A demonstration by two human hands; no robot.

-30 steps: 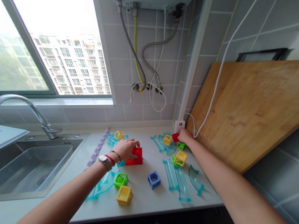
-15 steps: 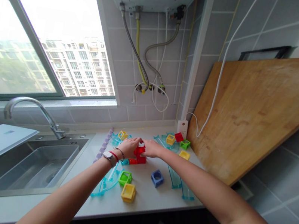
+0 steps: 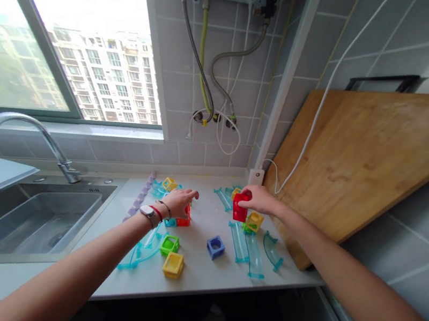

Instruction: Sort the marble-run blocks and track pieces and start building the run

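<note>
My right hand is closed on a red cube block and holds it up over the right part of the counter. Just below it are a yellow block and a partly covered green block. My left hand, with a watch and red cord at the wrist, hovers over another red piece low on the counter. Its upper fingers stretch out, apart; the lower ones are partly hidden. A light-blue piece touches that red piece.
A blue block, a green block and a yellow block sit nearer the front edge. Clear teal track pieces lie on both sides. The sink is left; a wooden board leans at right.
My right hand has parted from my left and moved right, carrying a red block. My left hand has stayed by the lower red piece. The view has shifted slightly.
</note>
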